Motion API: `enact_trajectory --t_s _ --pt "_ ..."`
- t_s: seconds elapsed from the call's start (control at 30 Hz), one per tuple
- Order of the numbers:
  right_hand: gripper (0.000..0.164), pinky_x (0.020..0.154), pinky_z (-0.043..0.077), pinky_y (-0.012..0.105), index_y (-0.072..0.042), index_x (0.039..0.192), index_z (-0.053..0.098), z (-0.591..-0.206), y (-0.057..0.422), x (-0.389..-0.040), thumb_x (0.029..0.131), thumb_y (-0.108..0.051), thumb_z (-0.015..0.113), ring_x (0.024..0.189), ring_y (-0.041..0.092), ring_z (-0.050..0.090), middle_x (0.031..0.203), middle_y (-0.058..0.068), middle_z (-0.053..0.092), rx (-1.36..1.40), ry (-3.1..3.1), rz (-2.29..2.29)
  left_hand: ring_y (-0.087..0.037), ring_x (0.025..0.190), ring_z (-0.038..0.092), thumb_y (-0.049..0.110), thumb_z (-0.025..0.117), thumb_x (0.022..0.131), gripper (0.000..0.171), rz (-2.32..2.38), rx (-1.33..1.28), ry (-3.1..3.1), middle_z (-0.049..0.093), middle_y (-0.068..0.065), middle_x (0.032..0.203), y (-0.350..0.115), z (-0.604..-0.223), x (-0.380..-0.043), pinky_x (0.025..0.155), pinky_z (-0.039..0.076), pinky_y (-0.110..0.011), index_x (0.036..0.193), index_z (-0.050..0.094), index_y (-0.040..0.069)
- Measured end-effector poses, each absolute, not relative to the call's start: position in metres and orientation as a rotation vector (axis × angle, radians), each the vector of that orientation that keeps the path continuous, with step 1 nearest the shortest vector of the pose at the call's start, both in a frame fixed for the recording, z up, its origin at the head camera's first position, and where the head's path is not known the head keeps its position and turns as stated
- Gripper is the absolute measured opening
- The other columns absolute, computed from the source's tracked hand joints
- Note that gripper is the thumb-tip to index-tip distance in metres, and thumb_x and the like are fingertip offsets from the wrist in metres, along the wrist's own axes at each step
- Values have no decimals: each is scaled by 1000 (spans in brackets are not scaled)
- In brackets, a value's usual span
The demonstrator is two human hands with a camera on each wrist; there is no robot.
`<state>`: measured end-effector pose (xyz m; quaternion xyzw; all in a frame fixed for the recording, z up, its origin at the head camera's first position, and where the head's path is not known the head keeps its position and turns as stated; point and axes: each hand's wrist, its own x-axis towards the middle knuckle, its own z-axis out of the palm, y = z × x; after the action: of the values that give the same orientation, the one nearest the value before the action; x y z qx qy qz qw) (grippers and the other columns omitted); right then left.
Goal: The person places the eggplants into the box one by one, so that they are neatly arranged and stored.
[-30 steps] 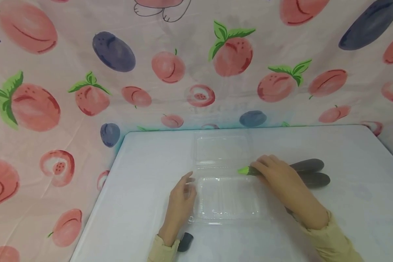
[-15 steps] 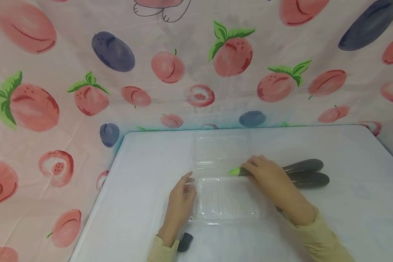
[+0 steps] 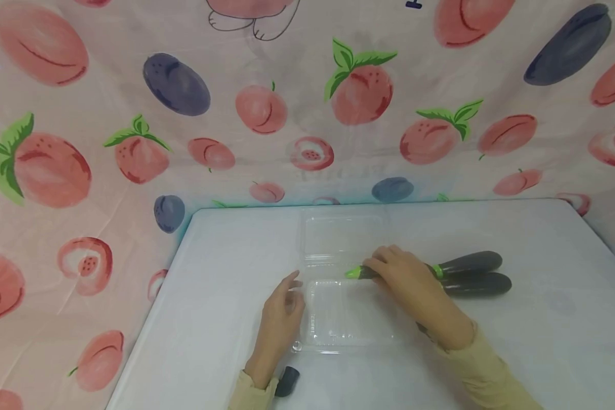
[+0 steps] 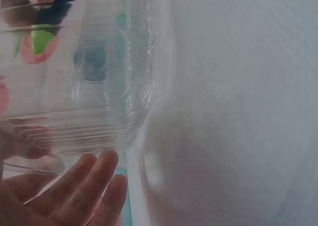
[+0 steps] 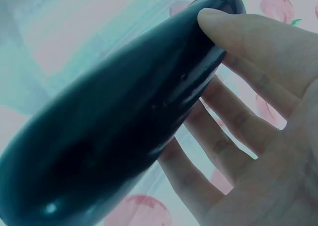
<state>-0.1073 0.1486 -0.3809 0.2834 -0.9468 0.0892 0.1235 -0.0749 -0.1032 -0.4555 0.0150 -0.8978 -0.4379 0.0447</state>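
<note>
And the right hand has an eggplant: thumb over the narrow neck, fingers spread below it, a firm hold, green tip pointing toward the table's left edge. That eggplant is over the clear plastic clamshell container, which lies open mid-table, its lid flat and reaching to the back edge. Does the eggplant touch the plastic? I cannot tell.

Here's the left hand, at the container's left side, fingers loosely bent and apart, tips against the ribbed wall; whether the thumb presses too, I cannot tell.

Over toward the right edge of the white table, two more eggplants lie side by side, the rear one showing a green collar, the front one just beside it, thick ends facing right. Behind the back edge hangs a fruit-print cloth, all peaches and leaves.
</note>
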Motion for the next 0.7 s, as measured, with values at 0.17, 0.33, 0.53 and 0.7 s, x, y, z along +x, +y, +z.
enact_trajectory --t_s 0.17,0.33,0.53,0.7 --pt "32 78 55 36 -9 107 72 -380 143 -110 78 -7 83 92 23 59 98 4 64 862 -2728 265 -18 110 65 20 56 98 46 -1358 43 -2737 66 0 127 -103 -455 -75 96 55 -38 144 51 21" --pt "30 79 55 36 -9 107 72 -381 136 -113 79 -8 82 92 23 60 97 5 65 895 -2701 276 -18 110 64 20 56 99 45 -1363 51 -2736 65 1 127 -103 -455 -75 95 55 -39 144 51 21" --pt "26 77 55 36 -11 106 73 -386 127 -118 81 -11 81 93 23 60 98 4 65 905 -2696 270 -18 111 64 21 56 99 45 -1357 59 -2741 65 1 127 -103 -455 -74 95 56 -39 144 50 21" --pt "23 74 54 34 -12 104 73 -391 122 -120 82 -12 80 91 21 59 96 3 64 911 -2687 277 -19 110 65 21 56 100 45 -1363 49 -2737 65 0 127 -103 -456 -75 94 56 -39 144 50 21"
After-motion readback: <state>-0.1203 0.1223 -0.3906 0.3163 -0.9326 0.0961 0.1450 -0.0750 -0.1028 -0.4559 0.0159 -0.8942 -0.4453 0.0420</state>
